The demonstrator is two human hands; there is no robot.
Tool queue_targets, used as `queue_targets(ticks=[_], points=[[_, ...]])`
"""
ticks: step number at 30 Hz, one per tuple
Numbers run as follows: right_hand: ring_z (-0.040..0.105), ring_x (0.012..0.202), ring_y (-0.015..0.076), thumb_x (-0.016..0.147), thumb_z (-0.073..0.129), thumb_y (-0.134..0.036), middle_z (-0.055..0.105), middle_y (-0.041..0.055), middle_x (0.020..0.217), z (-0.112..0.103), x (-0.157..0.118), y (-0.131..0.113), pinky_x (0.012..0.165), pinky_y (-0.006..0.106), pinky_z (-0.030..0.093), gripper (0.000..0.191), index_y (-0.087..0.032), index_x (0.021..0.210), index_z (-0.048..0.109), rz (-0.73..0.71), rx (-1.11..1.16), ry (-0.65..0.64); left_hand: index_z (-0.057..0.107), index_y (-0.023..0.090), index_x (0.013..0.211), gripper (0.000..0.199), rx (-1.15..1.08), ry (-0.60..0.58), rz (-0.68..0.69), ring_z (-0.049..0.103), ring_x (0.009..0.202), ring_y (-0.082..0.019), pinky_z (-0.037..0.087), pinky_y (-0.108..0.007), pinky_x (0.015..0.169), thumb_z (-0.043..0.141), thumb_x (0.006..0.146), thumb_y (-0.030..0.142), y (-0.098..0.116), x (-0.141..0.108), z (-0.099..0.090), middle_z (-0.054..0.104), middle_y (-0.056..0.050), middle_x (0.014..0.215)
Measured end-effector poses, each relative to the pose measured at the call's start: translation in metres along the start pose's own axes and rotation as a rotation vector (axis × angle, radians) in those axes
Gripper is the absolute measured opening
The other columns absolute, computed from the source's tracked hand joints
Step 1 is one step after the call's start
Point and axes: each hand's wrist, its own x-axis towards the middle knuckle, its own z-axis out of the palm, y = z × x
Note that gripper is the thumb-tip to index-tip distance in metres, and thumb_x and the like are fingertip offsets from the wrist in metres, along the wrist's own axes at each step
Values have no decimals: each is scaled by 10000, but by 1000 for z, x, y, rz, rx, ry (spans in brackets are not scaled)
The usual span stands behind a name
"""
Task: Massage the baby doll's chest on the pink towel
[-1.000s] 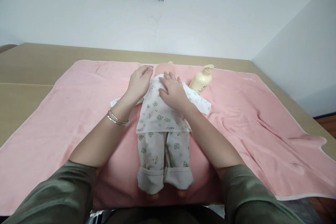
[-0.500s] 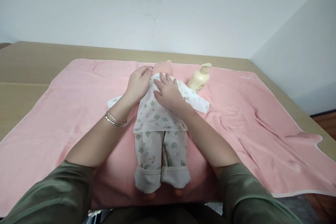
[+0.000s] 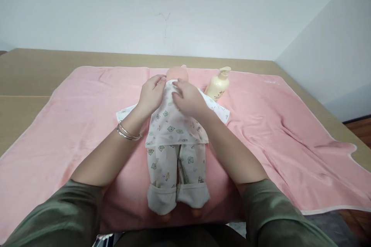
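Observation:
A doll (image 3: 176, 73) lies on a pink blanket (image 3: 261, 142), its bald head toward the wall. It wears a white printed top (image 3: 174, 129) and matching trousers (image 3: 191, 164) with rolled cuffs. My left hand (image 3: 152, 93), with two bangles at the wrist, is at the left shoulder side of the top near the neck, fingers bent together; what they pinch is too small to make out. My right hand (image 3: 189, 98) rests on the upper right of the top, its fingers curled by the collar, thumb on the chest.
A cream pump bottle (image 3: 218, 85) stands tilted on the blanket beyond the doll's right sleeve. The wooden table (image 3: 58, 60) shows around the blanket, against a white wall (image 3: 226, 15) with a dark frame at the upper left.
My right hand has gone from lying spread on the chest to curled fingers near the collar. My left hand stays by the neck. The view has shifted slightly.

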Motion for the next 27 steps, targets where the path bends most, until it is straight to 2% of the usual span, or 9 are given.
queue_targets(ticks=[2,5,9,12,16,19,21,23,27], points=[[447,1562,273,1013,402,-262,535,105,1616,-18,-1,1,1295,474,413,550,-144,1522,573,12,46,77,737,218,1086,420,9,-10,3,644,1281,-278,483,-402,1162,413,1025,480,-6,-1,6,766,-101,1246],[439,1566,293,1031,384,-297,517,68,1634,-44,-3,8,1328,518,364,569,-177,1567,532,26,47,186,737,209,1165,474,37,-28,-11,631,1345,-290,460,-436,1210,377,1038,490,-13,-6,16,744,-125,1338],[405,1578,355,1070,315,-362,503,64,1635,-71,-7,29,1308,630,330,572,-206,1581,520,22,-11,332,604,162,1460,548,184,-196,83,384,1605,-304,260,-522,1344,389,1038,438,-10,-17,31,516,-161,1649],[389,1581,381,1086,251,-414,489,81,1638,-86,-13,46,1269,662,346,596,-222,1597,490,-22,-25,422,526,137,1544,584,395,-328,159,242,1664,-351,145,-611,1356,404,1035,397,-2,-25,37,366,-194,1734],[408,1570,370,1086,208,-411,493,99,1623,-93,-13,60,1235,654,381,605,-220,1596,470,-61,1,457,466,84,1587,664,579,-378,172,193,1666,-420,142,-657,1341,449,1020,429,11,-36,41,279,-252,1753],[362,1597,370,1076,232,-351,487,117,1623,-83,-3,63,1262,656,358,587,-189,1578,489,-2,2,462,512,153,1567,696,596,-397,211,165,1672,-427,97,-662,1351,559,966,501,22,-48,45,290,-199,1764],[299,1626,383,1069,273,-338,462,119,1642,-75,6,66,1283,681,324,573,-189,1581,483,39,-12,453,575,217,1517,630,507,-448,236,189,1676,-381,40,-641,1367,541,972,530,29,-55,48,360,-135,1748],[243,1645,395,1063,311,-335,427,127,1666,-68,14,70,1296,700,292,570,-184,1591,465,72,-23,438,611,226,1477,585,288,-492,204,281,1657,-318,50,-592,1384,450,1009,539,36,-56,53,468,-108,1693],[169,1663,406,1063,341,-348,342,151,1710,-63,23,79,1313,720,227,590,-156,1617,410,112,-59,432,625,184,1431,701,-318,-372,-20,543,1503,-253,398,-492,1296,199,1055,594,56,-39,62,623,-136,1555]])
